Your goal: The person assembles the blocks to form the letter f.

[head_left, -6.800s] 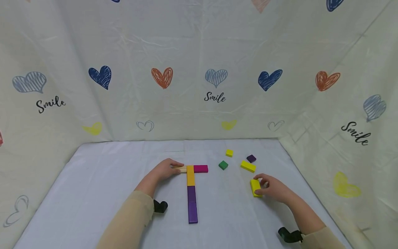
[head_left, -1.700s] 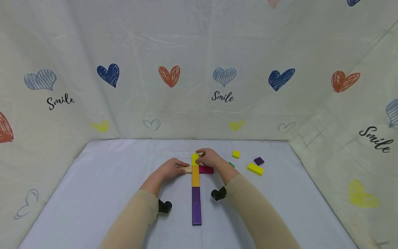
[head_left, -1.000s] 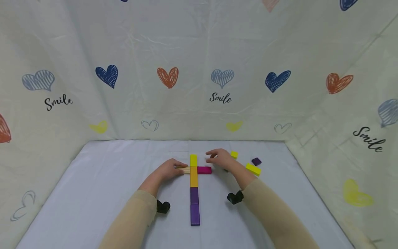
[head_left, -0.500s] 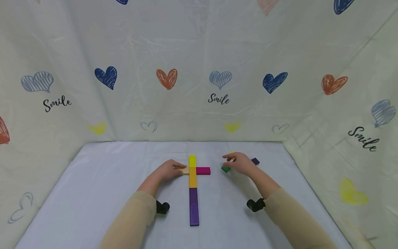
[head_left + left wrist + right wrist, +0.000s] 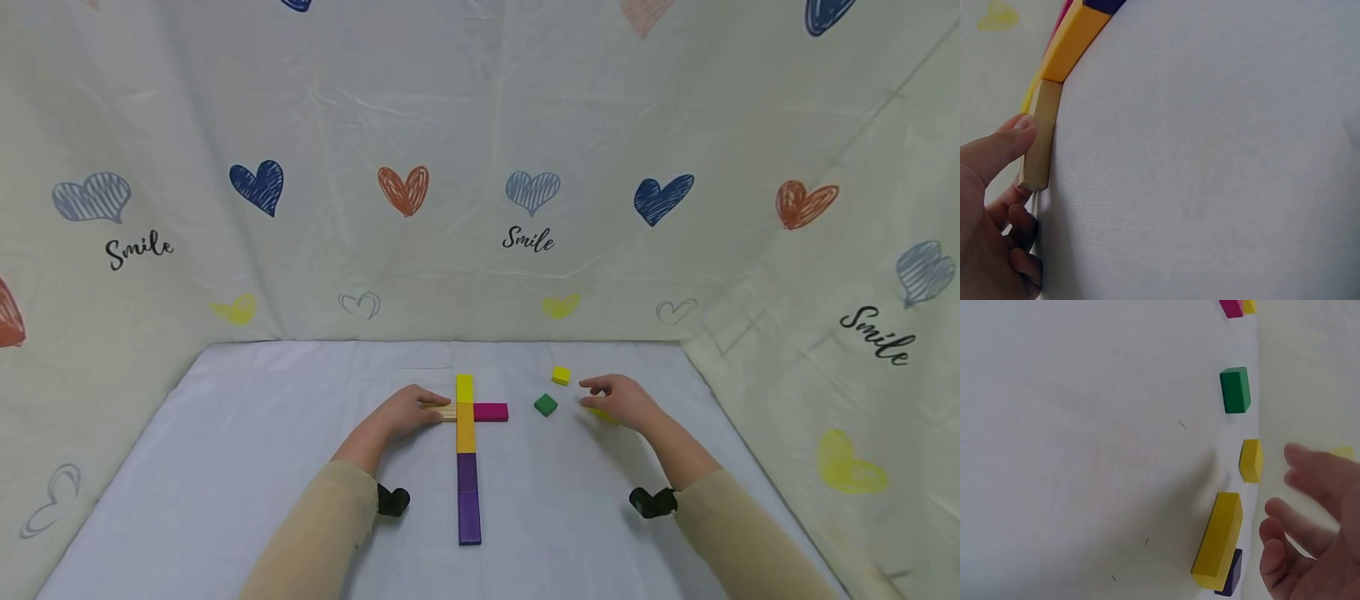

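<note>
My left hand (image 5: 405, 410) pinches a plain wooden block (image 5: 1042, 137) between thumb and fingers. The block lies flat, its end against the left side of an orange block (image 5: 465, 429). On the orange block's right is a magenta block (image 5: 491, 412), and a yellow block (image 5: 465, 388) continues the column at the far end. Two purple blocks (image 5: 468, 496) extend it toward me, making a cross. Over at the right, my right hand (image 5: 624, 403) hovers with loosely bent fingers, holding nothing. A long yellow block (image 5: 1217, 540) beneath it is mostly covered in the head view.
A green block (image 5: 546, 405) and a small yellow block (image 5: 561, 375) lie between the cross and my right hand. Beside the long yellow block sits a dark purple block (image 5: 1230, 575). A white cloth covers the table (image 5: 225, 500); a heart-printed sheet (image 5: 450, 267) hangs behind.
My right hand set a yellow block at the far end of the orange one, let go and moved right, past the green block. My left hand has kept its hold on the wooden block.
</note>
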`<state>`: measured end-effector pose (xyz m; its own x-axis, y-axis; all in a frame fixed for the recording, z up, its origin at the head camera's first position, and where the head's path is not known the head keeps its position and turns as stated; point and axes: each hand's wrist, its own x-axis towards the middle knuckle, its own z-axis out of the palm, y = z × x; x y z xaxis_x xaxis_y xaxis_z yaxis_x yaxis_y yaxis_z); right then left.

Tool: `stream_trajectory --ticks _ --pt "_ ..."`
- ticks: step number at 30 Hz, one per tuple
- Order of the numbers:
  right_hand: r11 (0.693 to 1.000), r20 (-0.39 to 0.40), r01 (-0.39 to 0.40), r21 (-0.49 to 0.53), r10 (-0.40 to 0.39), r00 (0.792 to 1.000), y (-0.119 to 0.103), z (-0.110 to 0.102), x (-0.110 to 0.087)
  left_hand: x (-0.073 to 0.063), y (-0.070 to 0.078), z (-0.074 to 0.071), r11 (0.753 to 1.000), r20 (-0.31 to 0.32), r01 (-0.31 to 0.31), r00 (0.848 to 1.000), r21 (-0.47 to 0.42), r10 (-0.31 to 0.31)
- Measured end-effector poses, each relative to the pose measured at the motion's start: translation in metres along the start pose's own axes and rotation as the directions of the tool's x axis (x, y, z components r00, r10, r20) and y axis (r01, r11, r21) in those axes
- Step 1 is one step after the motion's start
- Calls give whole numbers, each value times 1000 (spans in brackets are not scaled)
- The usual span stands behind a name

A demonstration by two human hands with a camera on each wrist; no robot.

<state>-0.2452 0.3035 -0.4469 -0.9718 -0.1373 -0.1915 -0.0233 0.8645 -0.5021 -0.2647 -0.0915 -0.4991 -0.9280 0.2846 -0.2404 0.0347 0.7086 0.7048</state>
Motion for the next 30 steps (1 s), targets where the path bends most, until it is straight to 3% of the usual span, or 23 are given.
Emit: stream_trajectory --ticks 7,19,23,30 --pt "998 21 -58 -2 58 998 14 -4 -3 -1 0 -2 1000 5 -10 1000 -4 10" --pt "981 37 -171 -93 175 984 33 0 5 0 0 -1 1000 10 -16 1000 -12 16" --pt "978 37 -189 -85 193 981 33 1 6 0 0 -1 1000 7 -17 1000 -11 17" --pt "982 2 -150 -113 151 989 32 4 7 -1 0 0 1000 -1 -23 1000 -9 23"
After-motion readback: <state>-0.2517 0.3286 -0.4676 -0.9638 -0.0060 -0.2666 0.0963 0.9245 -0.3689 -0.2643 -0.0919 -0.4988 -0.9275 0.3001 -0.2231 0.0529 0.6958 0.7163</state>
